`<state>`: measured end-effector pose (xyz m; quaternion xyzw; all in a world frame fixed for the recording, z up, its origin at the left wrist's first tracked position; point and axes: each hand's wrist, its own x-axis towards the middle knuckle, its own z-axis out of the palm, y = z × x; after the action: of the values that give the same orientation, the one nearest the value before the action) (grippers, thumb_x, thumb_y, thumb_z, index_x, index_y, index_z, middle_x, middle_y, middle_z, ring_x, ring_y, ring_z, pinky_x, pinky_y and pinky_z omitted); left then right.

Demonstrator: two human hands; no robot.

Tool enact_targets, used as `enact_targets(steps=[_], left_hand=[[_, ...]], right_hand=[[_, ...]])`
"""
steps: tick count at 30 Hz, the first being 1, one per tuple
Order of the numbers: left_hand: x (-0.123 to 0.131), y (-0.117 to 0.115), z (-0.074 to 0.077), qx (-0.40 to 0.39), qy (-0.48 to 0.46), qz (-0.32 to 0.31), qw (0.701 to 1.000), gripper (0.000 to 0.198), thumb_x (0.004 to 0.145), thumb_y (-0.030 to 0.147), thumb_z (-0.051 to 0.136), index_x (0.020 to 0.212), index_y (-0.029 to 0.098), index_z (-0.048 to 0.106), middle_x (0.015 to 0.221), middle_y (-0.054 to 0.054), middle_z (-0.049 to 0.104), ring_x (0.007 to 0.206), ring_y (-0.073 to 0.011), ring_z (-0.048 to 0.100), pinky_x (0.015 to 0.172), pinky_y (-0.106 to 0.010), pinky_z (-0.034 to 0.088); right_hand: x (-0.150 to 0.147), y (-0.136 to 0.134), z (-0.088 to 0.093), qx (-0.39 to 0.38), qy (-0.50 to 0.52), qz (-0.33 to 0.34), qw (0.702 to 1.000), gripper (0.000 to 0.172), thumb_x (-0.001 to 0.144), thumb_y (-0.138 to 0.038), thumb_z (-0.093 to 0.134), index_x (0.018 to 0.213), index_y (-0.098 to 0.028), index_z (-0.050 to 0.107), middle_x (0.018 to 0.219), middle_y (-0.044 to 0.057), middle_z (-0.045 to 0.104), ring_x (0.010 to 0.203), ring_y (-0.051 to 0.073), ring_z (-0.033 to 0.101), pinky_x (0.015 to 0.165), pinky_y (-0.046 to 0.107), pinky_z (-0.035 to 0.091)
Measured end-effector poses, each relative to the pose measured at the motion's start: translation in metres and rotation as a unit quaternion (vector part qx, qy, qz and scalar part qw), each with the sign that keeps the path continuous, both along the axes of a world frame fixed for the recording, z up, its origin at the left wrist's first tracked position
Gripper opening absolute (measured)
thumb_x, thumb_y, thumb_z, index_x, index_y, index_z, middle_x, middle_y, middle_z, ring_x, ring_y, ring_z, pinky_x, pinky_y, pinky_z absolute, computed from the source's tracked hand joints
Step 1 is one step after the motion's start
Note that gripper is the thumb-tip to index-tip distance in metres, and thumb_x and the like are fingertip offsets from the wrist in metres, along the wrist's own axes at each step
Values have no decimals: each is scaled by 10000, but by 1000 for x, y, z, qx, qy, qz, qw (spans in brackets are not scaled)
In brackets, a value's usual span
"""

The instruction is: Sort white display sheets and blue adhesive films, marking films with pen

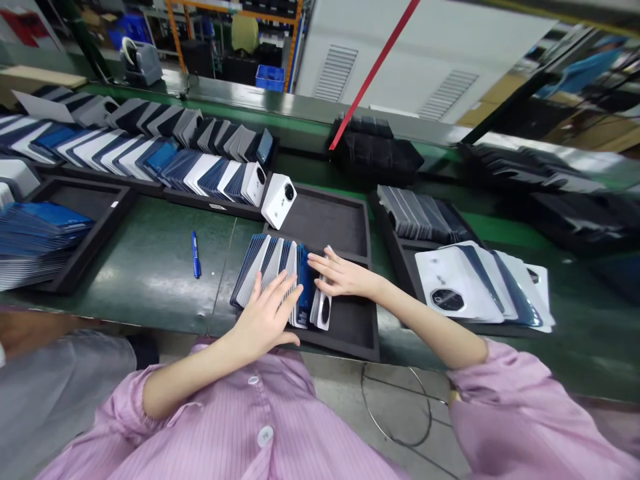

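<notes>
A row of thin phone back panels point(256, 267), dark blue and white, stands on edge in a black foam tray point(356, 341) before me. My left hand point(263, 319) lies over the front of this row, its fingers spread. Over a short stack of white phone back panels point(325, 311) with black camera rings rests my right hand point(344, 275), fingers stretched out and fingertips close to the row's blue end panel point(304, 287). Part of the white stack is hidden under the right hand. Behind the row, more white panels point(279, 200) lean at the edge of another tray section.
Left of the tray, a blue pen point(195, 255) lies on the green bench point(165, 267). Long rows of panels point(120, 150) fill trays at the back left. Fanned white panels point(460, 283) lie on a tray at right. A person's grey clothing point(65, 393) shows at lower left.
</notes>
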<state>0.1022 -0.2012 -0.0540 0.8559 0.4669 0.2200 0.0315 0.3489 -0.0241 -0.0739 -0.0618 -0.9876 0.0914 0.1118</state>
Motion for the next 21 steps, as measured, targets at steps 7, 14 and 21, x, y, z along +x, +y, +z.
enact_targets(steps=[7, 14, 21], left_hand=[[12, -1, -7, 96, -3, -62, 993, 500, 895, 327, 712, 1330, 117, 583, 1343, -202, 661, 1360, -311, 558, 1156, -620, 396], [26, 3, -5, 171, 23, -87, 981, 239, 976, 143, 550, 1179, 187, 667, 1200, -90, 735, 1183, -212, 667, 1150, -541, 439], [34, 8, -2, 199, 53, -132, 970, 179, 959, 132, 547, 883, 175, 703, 907, -24, 737, 882, -168, 681, 1070, -465, 506]], right_hand=[[-31, -9, -4, 167, -45, -37, 984, 216, 986, -110, 498, 1071, -293, 576, 1347, 46, 657, 1311, 266, 565, 1067, 689, 447], [-36, -35, -20, 171, -42, -165, 970, 400, 924, -22, 514, 1201, -291, 620, 1349, 133, 589, 1166, 320, 546, 882, 537, 548], [-35, -49, -11, 107, -42, -220, 969, 493, 915, -12, 440, 1327, -261, 549, 1426, 220, 483, 1023, 325, 599, 685, 426, 593]])
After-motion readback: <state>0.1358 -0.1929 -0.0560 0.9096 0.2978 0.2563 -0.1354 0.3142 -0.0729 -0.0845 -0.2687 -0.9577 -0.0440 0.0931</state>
